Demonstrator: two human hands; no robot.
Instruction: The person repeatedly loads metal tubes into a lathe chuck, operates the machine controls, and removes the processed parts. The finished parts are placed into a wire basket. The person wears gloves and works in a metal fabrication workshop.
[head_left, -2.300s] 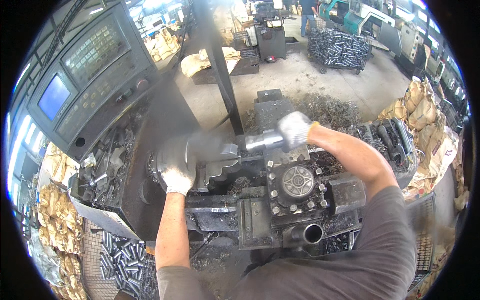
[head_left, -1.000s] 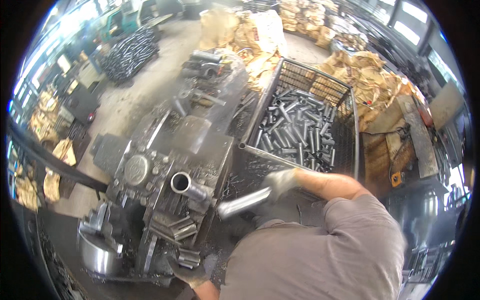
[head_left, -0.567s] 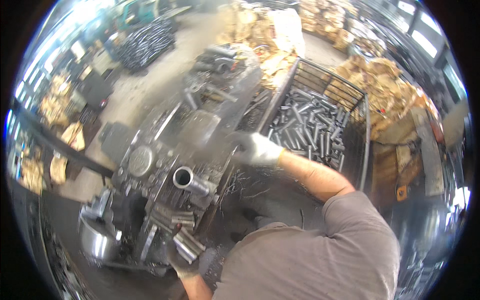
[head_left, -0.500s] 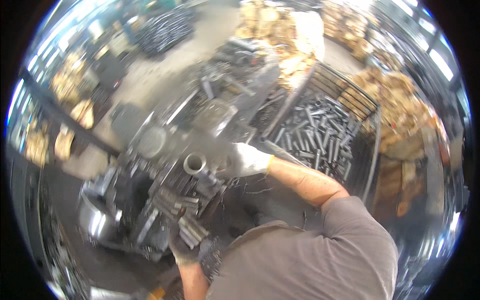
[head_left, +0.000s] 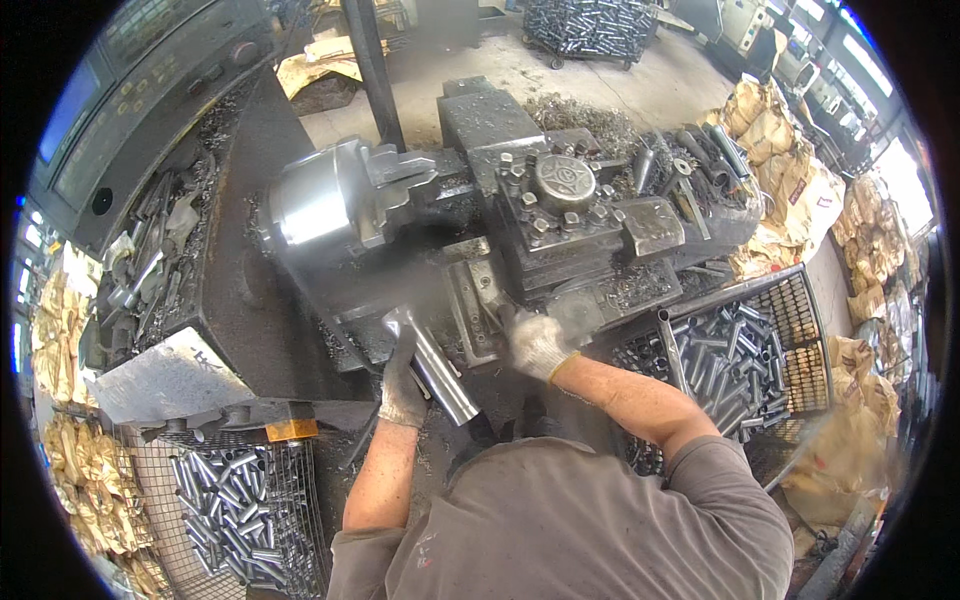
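Note:
My left hand (head_left: 404,388), in a grey-white work glove, is closed along the side of a shiny metal tube (head_left: 440,372). The tube slants, its upper end by the lathe bed and its lower end towards my body. My right hand (head_left: 540,345), also gloved, rests at the front of the lathe carriage with its fingers curled around something dark that I cannot make out. Beyond it stands the tool post (head_left: 565,185) with several bolts. A bright round chuck (head_left: 318,195) with stepped jaws sits to the left, holding no tube that I can see.
Wire bins of cut tubes stand at the lower left (head_left: 235,505) and right (head_left: 735,370). The dark machine housing (head_left: 245,270) rises at the left. Loose tubes and metal shavings (head_left: 585,120) lie behind the carriage. Brown wrapped bundles (head_left: 780,180) line the right side.
The view has swung round, so the lathe now appears further right and clearer. My right hand has left the upright tube's side for the carriage front; my left hand now has a tube.

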